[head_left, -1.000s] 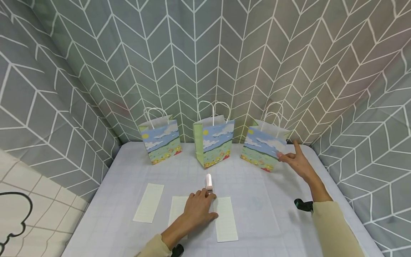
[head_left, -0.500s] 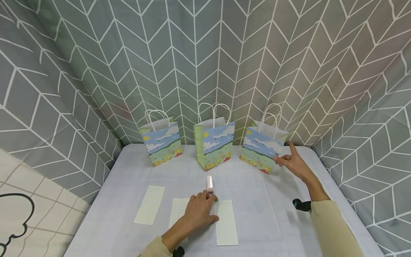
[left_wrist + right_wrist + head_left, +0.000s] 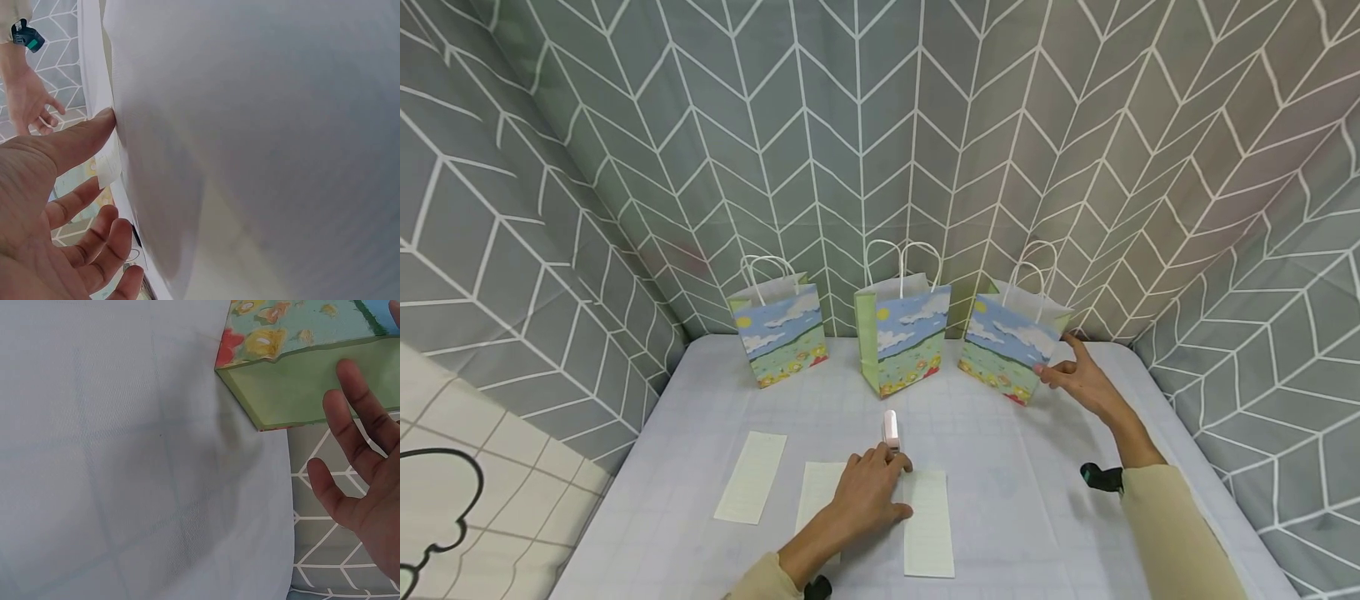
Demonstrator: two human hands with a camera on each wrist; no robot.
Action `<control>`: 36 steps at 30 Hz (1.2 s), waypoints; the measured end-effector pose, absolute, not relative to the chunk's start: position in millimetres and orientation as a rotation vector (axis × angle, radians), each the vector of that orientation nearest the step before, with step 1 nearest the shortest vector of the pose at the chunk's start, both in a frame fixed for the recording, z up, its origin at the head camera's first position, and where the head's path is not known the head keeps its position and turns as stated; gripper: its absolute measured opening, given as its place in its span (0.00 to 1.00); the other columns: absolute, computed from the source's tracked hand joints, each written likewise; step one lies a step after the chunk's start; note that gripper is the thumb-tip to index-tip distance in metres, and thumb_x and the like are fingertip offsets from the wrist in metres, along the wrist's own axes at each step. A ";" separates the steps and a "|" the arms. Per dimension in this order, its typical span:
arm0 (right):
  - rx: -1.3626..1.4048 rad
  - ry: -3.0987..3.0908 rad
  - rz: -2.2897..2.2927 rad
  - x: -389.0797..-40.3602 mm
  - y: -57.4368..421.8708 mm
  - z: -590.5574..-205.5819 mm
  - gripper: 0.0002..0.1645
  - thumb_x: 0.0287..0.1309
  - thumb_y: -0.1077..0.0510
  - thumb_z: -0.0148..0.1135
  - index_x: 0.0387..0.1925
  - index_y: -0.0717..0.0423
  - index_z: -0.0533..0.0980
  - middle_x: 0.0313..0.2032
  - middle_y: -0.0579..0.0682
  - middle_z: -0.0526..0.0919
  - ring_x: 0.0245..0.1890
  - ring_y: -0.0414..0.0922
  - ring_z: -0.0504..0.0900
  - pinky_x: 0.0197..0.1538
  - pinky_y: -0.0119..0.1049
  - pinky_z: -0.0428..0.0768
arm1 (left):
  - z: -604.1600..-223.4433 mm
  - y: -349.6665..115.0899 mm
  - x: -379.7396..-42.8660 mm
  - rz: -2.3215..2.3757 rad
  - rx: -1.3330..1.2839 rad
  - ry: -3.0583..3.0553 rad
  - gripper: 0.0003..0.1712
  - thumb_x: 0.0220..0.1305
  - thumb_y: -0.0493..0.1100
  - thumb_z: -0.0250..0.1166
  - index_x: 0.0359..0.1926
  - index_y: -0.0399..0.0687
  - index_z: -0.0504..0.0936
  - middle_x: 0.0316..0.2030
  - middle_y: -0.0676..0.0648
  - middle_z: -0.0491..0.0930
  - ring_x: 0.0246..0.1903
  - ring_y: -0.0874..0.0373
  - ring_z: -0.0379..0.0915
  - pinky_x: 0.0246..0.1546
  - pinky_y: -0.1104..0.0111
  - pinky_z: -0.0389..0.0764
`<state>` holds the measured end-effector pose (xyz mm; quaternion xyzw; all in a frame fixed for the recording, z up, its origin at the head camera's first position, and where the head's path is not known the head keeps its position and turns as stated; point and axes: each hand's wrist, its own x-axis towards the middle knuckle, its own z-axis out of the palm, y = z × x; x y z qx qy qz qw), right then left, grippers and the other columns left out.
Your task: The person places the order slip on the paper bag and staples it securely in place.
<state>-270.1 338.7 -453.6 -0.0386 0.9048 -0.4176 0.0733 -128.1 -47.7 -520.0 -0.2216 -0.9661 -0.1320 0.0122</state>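
Right bag (image 3: 1006, 348) sits slightly nearer the middle bag (image 3: 906, 340) than a second ago; likely a placement tweak. Right hand (image 3: 1087, 387), fingers spread, touches its edge; left hand (image 3: 867, 492), relaxed around nothing, is by the stapler (image 3: 891, 426).

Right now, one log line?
left hand: by stapler | right hand: at right bag | three bags: standing | three papers: on table

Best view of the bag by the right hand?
Head: the bag shows nearly whole, top to base, with the right hand at its edge. Right wrist: only a portion, including its green side panel. Left wrist: a patch of similar print behind the left hand; can't tell which bag.
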 end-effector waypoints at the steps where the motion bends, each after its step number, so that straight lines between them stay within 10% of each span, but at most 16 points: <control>1: -0.117 2.711 -1.253 -270.2 338.2 -453.4 0.67 0.65 0.33 0.60 0.79 0.54 0.25 0.49 0.63 0.84 0.53 0.60 0.80 0.60 0.67 0.66 | -519.8 -47.6 -128.2 -0.412 -0.696 -3.009 0.33 0.44 0.60 0.82 0.50 0.59 0.81 0.43 0.51 0.76 0.42 0.55 0.76 0.39 0.59 0.71; 19: -0.122 2.747 -1.195 -266.2 339.0 -454.7 0.63 0.65 0.32 0.60 0.79 0.60 0.36 0.51 0.65 0.82 0.51 0.59 0.80 0.56 0.63 0.72 | -521.2 -46.9 -128.4 -0.433 -0.706 -2.988 0.29 0.45 0.57 0.82 0.48 0.60 0.81 0.50 0.50 0.78 0.47 0.54 0.78 0.46 0.56 0.73; 36: -0.211 2.722 -1.236 -247.2 343.2 -456.9 0.60 0.68 0.39 0.60 0.79 0.63 0.35 0.45 0.62 0.84 0.49 0.51 0.79 0.56 0.57 0.72 | -517.6 -46.8 -131.2 -0.540 -0.822 -2.774 0.09 0.53 0.46 0.77 0.28 0.64 0.83 0.29 0.63 0.80 0.35 0.66 0.76 0.39 0.64 0.69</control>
